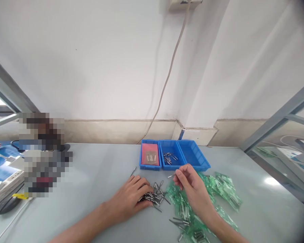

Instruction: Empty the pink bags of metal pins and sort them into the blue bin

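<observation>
Bags: nearest me, green bags [225, 187] sprawl over the right side of the bench [96, 168], metal pins showing through the film.
Loose pins: a few loose pins [184, 223] lie beside the bags, close to the bench's near edge.
Left hand: here's my left hand [131, 195], down on the bench, fingers curved loosely around the pile; whether they grip any pin underneath, I cannot tell from out here.
Pile: the heap of metal pins [154, 197] sits between those fingers and the bags, ends pointing every way.
Right hand: and my right hand [192, 184], up above the bags, fingers pinched on a single pin [170, 176], its bright end poking out leftward.
Stray pin: one stray pin [133, 171] lies just beyond my left hand.
Trays: three blue trays in a row: the left tray [150, 167] carries a pink sheet [148, 148] and a clear packet [151, 157], the middle tray [170, 167] carries more pins, the right tray [192, 153] stands alongside.
Wall: behind everything, a pale cable [171, 64] hangs down the white wall [103, 67].
</observation>
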